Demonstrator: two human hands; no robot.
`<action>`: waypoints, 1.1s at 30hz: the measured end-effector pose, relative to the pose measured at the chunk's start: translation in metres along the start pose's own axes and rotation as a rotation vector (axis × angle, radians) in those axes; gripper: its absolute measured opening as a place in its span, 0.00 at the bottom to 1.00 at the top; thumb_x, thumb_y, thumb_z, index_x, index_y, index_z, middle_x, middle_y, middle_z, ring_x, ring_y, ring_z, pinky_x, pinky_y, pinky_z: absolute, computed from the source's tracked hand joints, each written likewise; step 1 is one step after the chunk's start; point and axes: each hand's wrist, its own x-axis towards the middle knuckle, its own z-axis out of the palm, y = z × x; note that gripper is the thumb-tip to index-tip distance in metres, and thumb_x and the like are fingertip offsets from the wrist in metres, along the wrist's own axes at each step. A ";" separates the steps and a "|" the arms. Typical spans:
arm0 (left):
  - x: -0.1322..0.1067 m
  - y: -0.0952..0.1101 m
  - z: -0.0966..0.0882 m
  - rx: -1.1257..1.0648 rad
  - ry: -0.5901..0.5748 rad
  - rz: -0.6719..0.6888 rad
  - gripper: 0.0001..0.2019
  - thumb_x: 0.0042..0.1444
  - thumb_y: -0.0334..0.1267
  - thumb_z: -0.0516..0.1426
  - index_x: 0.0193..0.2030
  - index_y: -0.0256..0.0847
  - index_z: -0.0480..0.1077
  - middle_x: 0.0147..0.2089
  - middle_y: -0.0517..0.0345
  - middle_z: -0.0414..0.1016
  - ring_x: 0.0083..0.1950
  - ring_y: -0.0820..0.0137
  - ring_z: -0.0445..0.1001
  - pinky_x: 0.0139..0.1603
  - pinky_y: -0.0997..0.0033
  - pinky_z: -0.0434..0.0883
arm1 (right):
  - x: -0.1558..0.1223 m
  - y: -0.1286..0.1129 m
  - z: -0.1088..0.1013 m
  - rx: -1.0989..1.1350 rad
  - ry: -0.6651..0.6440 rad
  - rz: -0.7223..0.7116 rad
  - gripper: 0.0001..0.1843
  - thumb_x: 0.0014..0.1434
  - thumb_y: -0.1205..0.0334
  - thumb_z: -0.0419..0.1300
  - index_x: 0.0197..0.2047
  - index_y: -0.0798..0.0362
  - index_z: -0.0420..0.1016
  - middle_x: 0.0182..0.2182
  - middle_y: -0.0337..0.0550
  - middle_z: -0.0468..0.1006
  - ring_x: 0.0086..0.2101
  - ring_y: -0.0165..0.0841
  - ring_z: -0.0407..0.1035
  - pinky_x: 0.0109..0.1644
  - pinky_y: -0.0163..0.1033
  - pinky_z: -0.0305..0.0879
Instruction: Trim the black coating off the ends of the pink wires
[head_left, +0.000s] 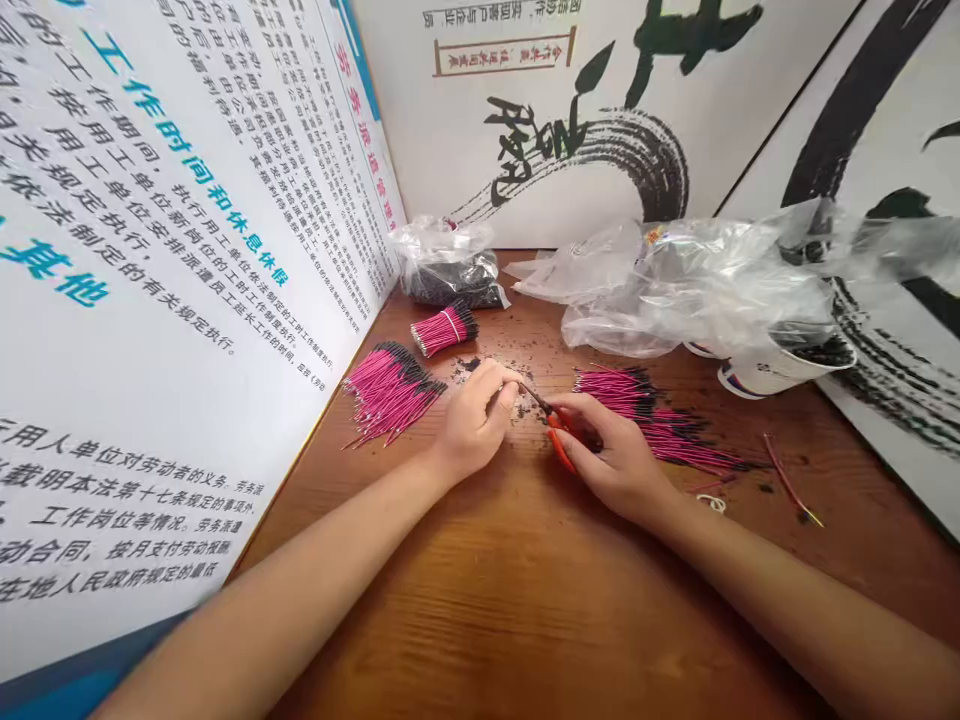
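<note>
My right hand (611,450) is closed around a pair of small scissors with orange-red handles (561,440). Their narrow dark blades point up and left, and the tips reach the fingers of my left hand (480,410). That hand is closed in a pinch, and whatever sits between its fingertips is too small or hidden to make out. Left of it lies a loose pile of pink wires with black ends (394,395). Behind that pile rests a bundle of similar wires (444,328) tied with a white band. More pink wires (645,415) spread out beyond my right hand.
Black scraps (525,352) litter the wooden table (480,600) around my hands. A plastic bag of black pieces (454,270) stands at the back. Clear bags (675,280) and a tilted paper cup (780,370) occupy the right rear. Printed panels (172,250) wall the table.
</note>
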 end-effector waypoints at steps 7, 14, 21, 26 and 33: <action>0.000 0.002 -0.001 -0.008 0.003 -0.005 0.11 0.68 0.35 0.47 0.36 0.39 0.68 0.35 0.57 0.68 0.40 0.70 0.68 0.45 0.70 0.67 | 0.001 0.000 0.002 0.009 0.004 0.016 0.14 0.65 0.65 0.56 0.54 0.47 0.69 0.38 0.39 0.78 0.35 0.33 0.72 0.41 0.36 0.66; 0.000 0.003 -0.001 0.002 0.001 -0.006 0.11 0.68 0.34 0.47 0.37 0.39 0.68 0.35 0.56 0.68 0.40 0.70 0.68 0.45 0.69 0.67 | 0.002 -0.004 0.001 0.000 -0.002 0.021 0.12 0.65 0.63 0.57 0.52 0.49 0.69 0.35 0.40 0.76 0.33 0.32 0.71 0.34 0.35 0.64; 0.001 0.002 -0.001 -0.005 0.003 -0.007 0.11 0.68 0.34 0.47 0.37 0.38 0.68 0.35 0.56 0.68 0.40 0.70 0.68 0.45 0.70 0.67 | 0.002 -0.002 0.001 -0.002 -0.018 0.020 0.13 0.65 0.63 0.56 0.53 0.49 0.69 0.36 0.39 0.77 0.33 0.32 0.71 0.37 0.35 0.65; -0.001 0.002 -0.001 -0.021 0.004 -0.012 0.11 0.68 0.35 0.47 0.36 0.38 0.68 0.35 0.57 0.69 0.39 0.71 0.68 0.44 0.70 0.66 | 0.003 -0.002 0.001 0.034 0.012 0.031 0.12 0.66 0.63 0.56 0.53 0.48 0.68 0.36 0.39 0.75 0.34 0.33 0.70 0.39 0.36 0.66; -0.006 0.003 0.001 -0.048 0.020 -0.057 0.09 0.67 0.36 0.47 0.41 0.40 0.68 0.29 0.62 0.67 0.26 0.76 0.61 0.29 0.75 0.61 | 0.004 -0.005 0.001 0.151 0.051 0.074 0.11 0.65 0.62 0.56 0.51 0.49 0.67 0.32 0.38 0.73 0.31 0.32 0.69 0.34 0.34 0.65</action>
